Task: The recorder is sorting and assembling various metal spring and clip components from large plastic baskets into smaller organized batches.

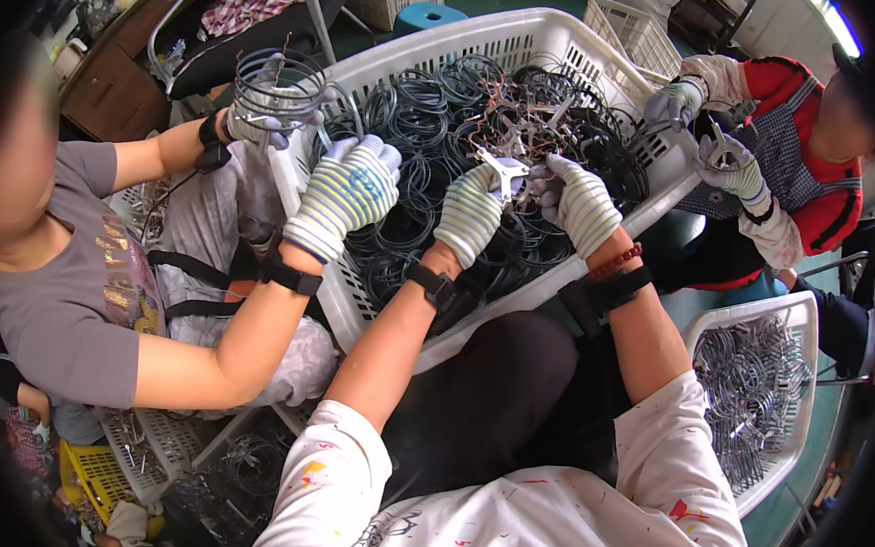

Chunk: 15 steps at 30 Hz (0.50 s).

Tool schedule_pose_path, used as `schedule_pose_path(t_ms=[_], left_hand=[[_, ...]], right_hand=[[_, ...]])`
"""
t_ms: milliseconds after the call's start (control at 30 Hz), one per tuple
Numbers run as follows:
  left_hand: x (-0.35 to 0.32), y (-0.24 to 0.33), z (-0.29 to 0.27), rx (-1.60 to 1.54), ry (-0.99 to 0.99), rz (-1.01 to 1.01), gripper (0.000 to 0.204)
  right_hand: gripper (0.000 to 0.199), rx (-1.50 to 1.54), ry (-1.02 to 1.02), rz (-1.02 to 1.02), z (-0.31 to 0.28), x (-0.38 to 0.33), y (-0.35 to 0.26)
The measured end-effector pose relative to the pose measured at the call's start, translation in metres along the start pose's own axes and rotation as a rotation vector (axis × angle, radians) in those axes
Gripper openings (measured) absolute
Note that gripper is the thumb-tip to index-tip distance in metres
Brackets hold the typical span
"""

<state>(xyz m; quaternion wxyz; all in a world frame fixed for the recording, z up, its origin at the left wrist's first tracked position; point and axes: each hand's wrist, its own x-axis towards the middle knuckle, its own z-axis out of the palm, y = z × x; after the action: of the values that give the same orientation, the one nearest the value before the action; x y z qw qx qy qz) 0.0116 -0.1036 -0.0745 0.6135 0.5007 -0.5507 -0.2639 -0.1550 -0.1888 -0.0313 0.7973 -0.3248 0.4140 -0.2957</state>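
Striped work gloves cover both my hands over the large white basket (528,23). My left hand (468,211) is closed on a flat silver metal bracket (507,171) with several arms. Just to its right, my right hand (586,207) has its fingers pinched together by the bracket's edge; what lies between them is too small to make out. Beneath and around my hands, coils of thin dark wire (414,117) fill the basket. More silver brackets and bare copper-coloured ends (516,128) lie among the coils beyond my fingers.
A co-worker at the left holds a wire coil (276,93) over the basket's edge; another at the right holds a small metal piece (723,143). A second white basket (805,326) with coils stands at right. A blue stool (428,17) stands behind.
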Motion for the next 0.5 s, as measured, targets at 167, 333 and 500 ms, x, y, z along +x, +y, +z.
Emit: schedule_pose_path(t_ms=[167,333,500], left_hand=[[0.035,0.018,-0.011,-0.087,-0.069,-0.163,0.020],[0.057,0.024,-0.039,-0.301,-0.087,-0.290,0.018],[0.059,0.042,-0.049,-0.344,-0.032,-0.335,0.021]], right_hand=[[0.034,-0.440,0.255,-0.273,0.028,-0.005,-0.026],[0.041,-0.524,0.212,-0.344,0.056,-0.008,-0.031],[0.033,-0.395,0.146,-0.649,0.066,-0.015,-0.016]])
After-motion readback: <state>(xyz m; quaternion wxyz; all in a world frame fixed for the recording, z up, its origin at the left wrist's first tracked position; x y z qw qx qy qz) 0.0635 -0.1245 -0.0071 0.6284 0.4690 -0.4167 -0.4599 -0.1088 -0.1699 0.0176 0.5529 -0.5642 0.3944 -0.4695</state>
